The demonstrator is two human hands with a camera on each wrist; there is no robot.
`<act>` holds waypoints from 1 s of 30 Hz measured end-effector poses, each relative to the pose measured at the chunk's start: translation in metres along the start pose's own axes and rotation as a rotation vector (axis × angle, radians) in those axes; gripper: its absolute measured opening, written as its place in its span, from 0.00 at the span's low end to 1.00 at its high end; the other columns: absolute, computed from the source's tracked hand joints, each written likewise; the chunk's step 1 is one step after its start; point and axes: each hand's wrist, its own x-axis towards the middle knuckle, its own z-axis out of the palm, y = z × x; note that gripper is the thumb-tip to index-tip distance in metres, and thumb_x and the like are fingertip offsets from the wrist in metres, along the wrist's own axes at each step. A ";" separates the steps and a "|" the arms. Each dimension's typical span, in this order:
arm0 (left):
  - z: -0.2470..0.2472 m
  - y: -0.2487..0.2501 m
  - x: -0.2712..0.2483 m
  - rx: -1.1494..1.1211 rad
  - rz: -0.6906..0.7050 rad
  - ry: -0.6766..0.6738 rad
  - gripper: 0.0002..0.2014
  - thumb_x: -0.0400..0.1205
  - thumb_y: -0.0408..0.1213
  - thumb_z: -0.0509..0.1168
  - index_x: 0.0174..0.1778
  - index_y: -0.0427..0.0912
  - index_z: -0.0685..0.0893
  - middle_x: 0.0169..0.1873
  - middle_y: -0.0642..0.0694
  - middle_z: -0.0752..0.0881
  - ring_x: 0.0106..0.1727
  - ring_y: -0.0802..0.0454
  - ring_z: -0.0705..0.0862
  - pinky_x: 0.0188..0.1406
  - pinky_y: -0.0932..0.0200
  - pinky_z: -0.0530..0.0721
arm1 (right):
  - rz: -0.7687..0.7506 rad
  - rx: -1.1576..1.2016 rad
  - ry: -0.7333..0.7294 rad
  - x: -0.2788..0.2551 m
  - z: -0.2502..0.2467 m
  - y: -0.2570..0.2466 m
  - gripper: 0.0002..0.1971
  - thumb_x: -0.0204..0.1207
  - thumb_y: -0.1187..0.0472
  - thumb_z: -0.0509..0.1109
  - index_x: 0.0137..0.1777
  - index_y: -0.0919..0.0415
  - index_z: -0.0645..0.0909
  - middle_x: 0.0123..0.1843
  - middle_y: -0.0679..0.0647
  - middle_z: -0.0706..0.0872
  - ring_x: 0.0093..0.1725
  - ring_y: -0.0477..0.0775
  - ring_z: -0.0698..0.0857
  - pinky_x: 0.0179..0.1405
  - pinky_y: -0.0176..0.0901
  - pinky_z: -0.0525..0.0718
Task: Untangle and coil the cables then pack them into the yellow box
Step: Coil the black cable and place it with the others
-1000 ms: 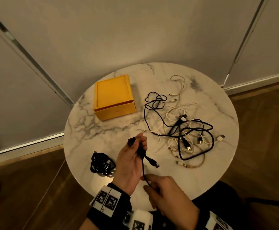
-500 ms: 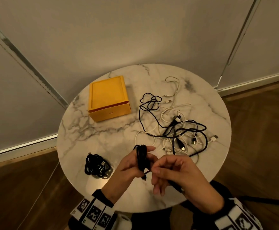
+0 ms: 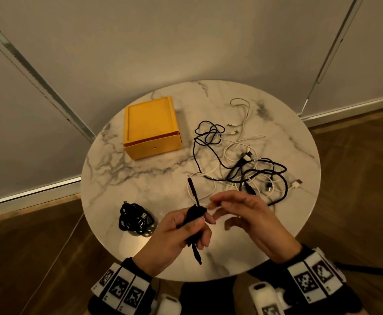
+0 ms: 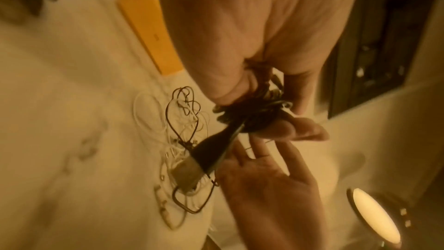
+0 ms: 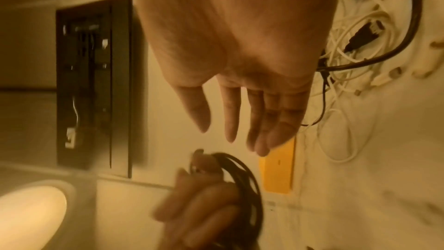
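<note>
My left hand (image 3: 186, 228) grips a coiled black cable (image 3: 194, 215) over the near edge of the round marble table (image 3: 140, 178); one plug end sticks up, the other hangs below the fist. The same coil (image 4: 252, 113) fills the left wrist view. My right hand (image 3: 238, 208) hovers just right of the coil with fingers straight and nothing in them; the right wrist view shows the fingers (image 5: 230, 121) spread. A closed yellow box (image 3: 151, 128) sits at the back left. Tangled black and white cables (image 3: 249, 162) lie at the right.
A second coiled black cable (image 3: 135, 219) lies on the table's near left. The table stands against a pale wall, with wood floor around it. A glowing round lamp (image 4: 374, 218) shows in both wrist views.
My right hand has let go of the cable end and opened. The plug end now stands up above the coil, which my left hand still holds.
</note>
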 end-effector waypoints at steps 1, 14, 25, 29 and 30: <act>0.002 -0.002 -0.001 -0.081 -0.009 -0.024 0.11 0.79 0.41 0.67 0.46 0.36 0.86 0.26 0.43 0.83 0.26 0.53 0.78 0.33 0.64 0.77 | 0.019 -0.055 -0.043 0.000 0.001 0.007 0.17 0.73 0.56 0.70 0.60 0.63 0.86 0.54 0.60 0.89 0.49 0.56 0.87 0.43 0.45 0.83; 0.001 -0.014 0.014 -0.573 -0.047 -0.200 0.11 0.81 0.32 0.63 0.46 0.23 0.83 0.31 0.33 0.88 0.31 0.44 0.88 0.42 0.57 0.86 | -0.043 -0.133 -0.211 -0.001 0.009 0.026 0.04 0.76 0.70 0.72 0.49 0.65 0.83 0.40 0.52 0.89 0.38 0.47 0.86 0.37 0.37 0.84; 0.017 -0.061 0.024 -0.147 -0.231 0.645 0.30 0.80 0.54 0.61 0.17 0.37 0.70 0.09 0.45 0.63 0.10 0.53 0.58 0.15 0.66 0.62 | -0.043 -0.637 -0.067 0.011 0.000 0.071 0.07 0.78 0.61 0.72 0.41 0.49 0.80 0.34 0.54 0.87 0.33 0.48 0.86 0.37 0.42 0.83; 0.015 -0.073 0.031 -0.110 -0.306 0.717 0.33 0.83 0.56 0.57 0.16 0.36 0.70 0.07 0.45 0.62 0.09 0.53 0.57 0.12 0.66 0.62 | 0.010 -0.579 -0.035 0.012 -0.005 0.089 0.07 0.76 0.61 0.73 0.39 0.52 0.80 0.33 0.55 0.86 0.32 0.47 0.85 0.37 0.43 0.83; 0.017 -0.075 0.032 -0.101 -0.315 0.733 0.34 0.83 0.57 0.57 0.16 0.36 0.70 0.08 0.45 0.63 0.09 0.53 0.58 0.11 0.67 0.61 | 0.024 -0.580 -0.022 0.013 -0.007 0.094 0.06 0.76 0.62 0.72 0.38 0.55 0.81 0.33 0.57 0.86 0.32 0.48 0.85 0.37 0.44 0.83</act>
